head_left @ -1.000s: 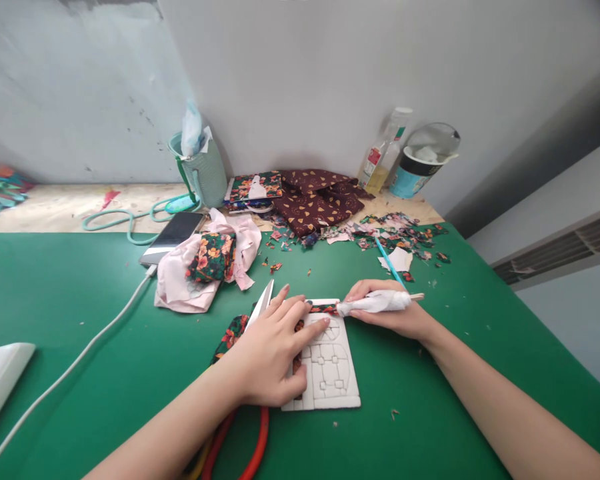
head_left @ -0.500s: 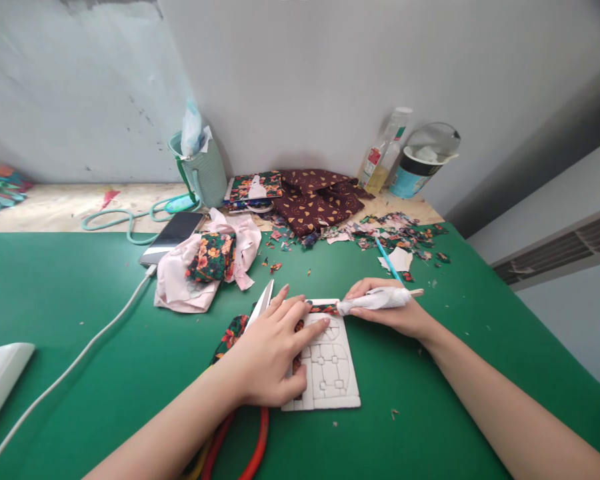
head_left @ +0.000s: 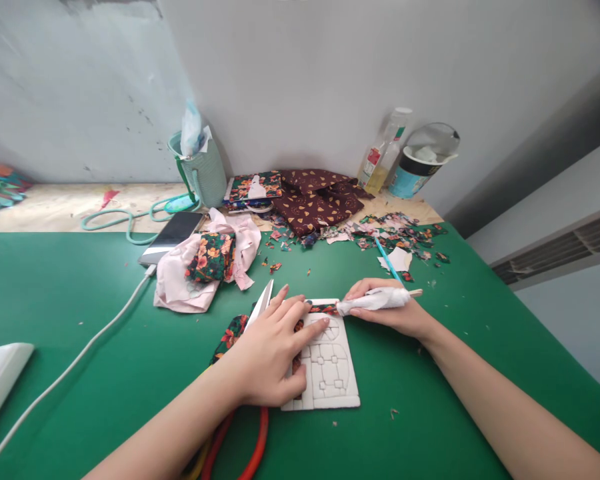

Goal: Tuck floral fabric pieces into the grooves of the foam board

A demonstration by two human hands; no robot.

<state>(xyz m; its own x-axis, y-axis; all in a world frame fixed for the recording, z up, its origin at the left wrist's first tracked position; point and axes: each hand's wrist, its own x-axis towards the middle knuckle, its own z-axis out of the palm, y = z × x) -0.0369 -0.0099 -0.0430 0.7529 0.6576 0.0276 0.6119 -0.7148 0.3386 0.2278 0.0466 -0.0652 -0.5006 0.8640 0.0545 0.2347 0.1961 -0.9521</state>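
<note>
A white foam board (head_left: 330, 373) scored with small outlined shapes lies on the green table (head_left: 80, 300). My left hand (head_left: 270, 353) presses flat on its left side, fingers spread, over a floral fabric piece (head_left: 233, 333). My right hand (head_left: 390, 310) is closed on a stick wrapped in white tape (head_left: 375, 301), its tip at the board's top edge where a floral scrap (head_left: 323, 308) sits. Scissors (head_left: 260, 307) with red handles (head_left: 260, 437) lie under my left hand.
Pink and floral cloth (head_left: 205, 263), a phone (head_left: 173, 237) on a white cable, a teal holder (head_left: 203, 170), dark red fabric (head_left: 315, 200), a bottle (head_left: 385, 150), a cup (head_left: 420, 167), a blue stick (head_left: 387, 260) and several fabric scraps (head_left: 400, 233) lie behind.
</note>
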